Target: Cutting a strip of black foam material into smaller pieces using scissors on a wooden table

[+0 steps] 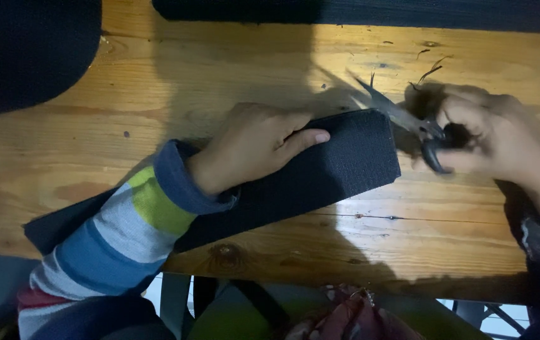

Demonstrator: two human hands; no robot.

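Note:
A long strip of dark folded fabric (339,167) lies slanted across a wooden table (358,245). My left hand (254,143) presses flat on the strip near its right end, thumb stretched along the upper edge. My right hand (503,135) grips the dark handles of a pair of scissors (402,116). The metal blades point up and left, with their tips just past the fabric's top right corner. The scissors and right hand are blurred. My left sleeve is striped in blue, grey, green and red.
A dark rounded cushion (27,53) covers the top left corner. Another dark strip (370,12) runs along the table's far edge. A few loose threads (430,69) lie on the wood above the scissors. Below the near edge are chair parts and reddish cloth (352,315).

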